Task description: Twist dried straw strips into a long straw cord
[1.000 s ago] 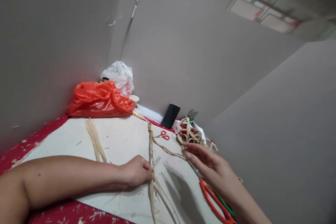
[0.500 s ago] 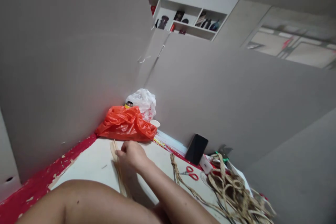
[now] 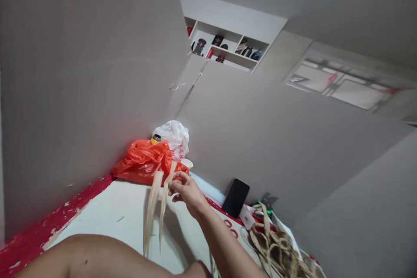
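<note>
My right hand is raised above the white work surface and pinches the top ends of two long pale flat strips. The strips hang down and to the left, clear of the surface. My right forearm runs down to the bottom edge. My left forearm lies across the bottom of the view. Only the back of my left hand shows beside the right forearm, and its fingers are hidden.
An orange plastic bag, a white bag and a small paper cup sit in the far corner. A black phone leans on the wall. Red scissors and a pile of braided cord lie at right. Grey walls close in on both sides.
My right hand reached across to the pale strips on the surface, took two and lifted them. The view tilted up, so the braid my left hand pressed is out of sight.
</note>
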A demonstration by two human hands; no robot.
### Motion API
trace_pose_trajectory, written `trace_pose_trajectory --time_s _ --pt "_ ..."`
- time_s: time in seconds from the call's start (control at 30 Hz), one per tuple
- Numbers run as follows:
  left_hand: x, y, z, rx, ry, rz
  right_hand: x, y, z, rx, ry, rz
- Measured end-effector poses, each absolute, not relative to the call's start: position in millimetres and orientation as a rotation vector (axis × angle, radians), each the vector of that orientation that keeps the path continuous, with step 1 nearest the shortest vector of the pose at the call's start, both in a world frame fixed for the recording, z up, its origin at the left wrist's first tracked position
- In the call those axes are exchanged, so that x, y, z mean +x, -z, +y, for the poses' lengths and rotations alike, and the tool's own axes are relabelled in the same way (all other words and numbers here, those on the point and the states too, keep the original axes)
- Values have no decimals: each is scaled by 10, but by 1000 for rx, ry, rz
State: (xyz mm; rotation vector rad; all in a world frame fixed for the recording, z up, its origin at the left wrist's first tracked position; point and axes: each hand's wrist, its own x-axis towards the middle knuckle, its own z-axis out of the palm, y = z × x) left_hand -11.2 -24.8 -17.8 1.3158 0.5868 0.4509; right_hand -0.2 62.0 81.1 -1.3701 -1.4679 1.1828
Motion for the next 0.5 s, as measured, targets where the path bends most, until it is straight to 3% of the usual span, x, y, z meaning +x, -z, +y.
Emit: trace_pose_trajectory --time_s 0.5 --pt "-25 516 -212 1432 -404 602 605 -1078 320 -1061 -1210 -1001"
